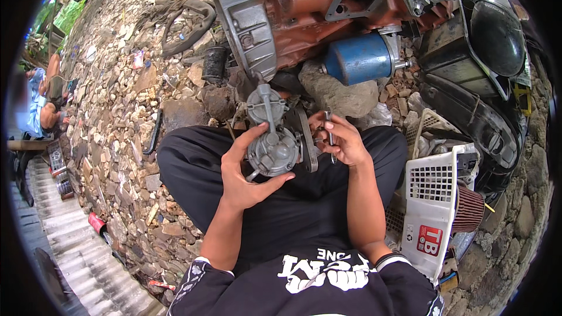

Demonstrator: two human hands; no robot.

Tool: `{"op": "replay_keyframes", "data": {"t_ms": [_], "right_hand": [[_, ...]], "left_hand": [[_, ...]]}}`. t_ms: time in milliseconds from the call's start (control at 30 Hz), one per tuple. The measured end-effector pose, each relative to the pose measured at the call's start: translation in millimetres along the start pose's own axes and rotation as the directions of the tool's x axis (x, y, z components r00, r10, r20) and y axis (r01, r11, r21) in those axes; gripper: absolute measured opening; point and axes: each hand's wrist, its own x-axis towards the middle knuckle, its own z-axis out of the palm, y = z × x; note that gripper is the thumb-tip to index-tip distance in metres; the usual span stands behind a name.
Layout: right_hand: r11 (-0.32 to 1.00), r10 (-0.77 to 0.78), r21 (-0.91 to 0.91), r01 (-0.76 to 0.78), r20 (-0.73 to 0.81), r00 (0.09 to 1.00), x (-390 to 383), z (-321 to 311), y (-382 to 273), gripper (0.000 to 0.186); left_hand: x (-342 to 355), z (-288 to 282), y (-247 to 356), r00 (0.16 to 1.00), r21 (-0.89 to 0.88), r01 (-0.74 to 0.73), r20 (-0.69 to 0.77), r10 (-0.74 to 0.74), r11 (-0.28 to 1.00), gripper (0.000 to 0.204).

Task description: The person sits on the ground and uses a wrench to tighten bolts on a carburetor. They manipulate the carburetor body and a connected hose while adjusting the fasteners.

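My left hand [243, 172] grips a grey cast-metal engine part [273, 147] with two round domed housings, thumb and fingers spread around its lower dome. The part sits above my lap, between my knees. On its right side is a flat dark metal flange plate [307, 140]. Beside that plate, my right hand [346, 142] is closed on a slim silver wrench [330, 136], held nearly upright. Its fingertips are close to the plate's right face; what they touch there is partly hidden.
A red-brown engine block [298, 17] with a blue cylindrical filter [360, 59] stands ahead, near a large rock [339, 90]. White plastic crates [432, 178] holding parts are at my right. Stones cover the ground [129, 140]. Another person [44, 102] sits far left.
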Motion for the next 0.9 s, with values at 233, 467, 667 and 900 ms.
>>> {"op": "replay_keyframes", "data": {"t_ms": [233, 467, 667, 900], "right_hand": [[0.992, -0.124, -0.026, 0.126, 0.090, 0.988, 8, 24, 20, 0.024], [0.932, -0.190, -0.308, 0.191, 0.035, 0.981, 18, 19, 35, 0.024], [0.955, -0.237, -0.155, 0.251, 0.105, 0.966, 20, 14, 49, 0.061], [0.909, -0.411, 0.151, 0.388, 0.166, 0.897, 20, 53, 63, 0.101]], "left_hand": [[1, -21, -16, 1.000, -0.187, 0.023, -0.017, -0.027, 0.982, 0.091], [1, -20, -22, 0.995, -0.213, 0.096, 0.000, -0.098, 0.972, 0.092], [3, -18, -19, 0.987, -0.302, 0.155, 0.012, -0.159, 0.940, 0.094], [-1, -29, -7, 0.992, -0.375, 0.123, 0.081, -0.099, 0.919, 0.109]]}}
